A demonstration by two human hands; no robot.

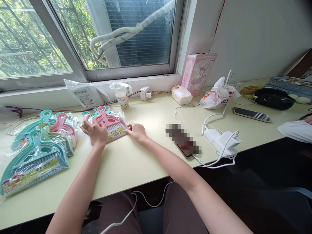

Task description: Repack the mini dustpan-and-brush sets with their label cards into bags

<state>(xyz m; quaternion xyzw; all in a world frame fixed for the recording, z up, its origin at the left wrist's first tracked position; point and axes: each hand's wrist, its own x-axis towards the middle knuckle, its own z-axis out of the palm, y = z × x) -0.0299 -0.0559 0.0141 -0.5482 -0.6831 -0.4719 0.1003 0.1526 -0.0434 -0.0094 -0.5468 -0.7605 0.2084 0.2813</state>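
Observation:
A pink dustpan and brush set (114,126) in clear wrapping, with a yellow label across its bristles, lies on the table in front of me. Its right corner is pinched between the thumb and fingers of my right hand (136,132). Over its left side is my left hand (96,131), fingers spread and thumb near the pink handle; whether it presses on the set I cannot tell. Part of a turquoise set (90,113) shows behind the pink one. To the left lie several more wrapped sets, among them a turquoise one (40,152) and a pink one (62,125).
A cup (122,99) and a plastic packet (86,94) stand by the window. Rightward are a partly blurred phone (184,146), a white power strip (221,141), tissues (181,95), a pink box (198,73) and another phone (252,114). Another person's sleeve (296,130) shows at far right.

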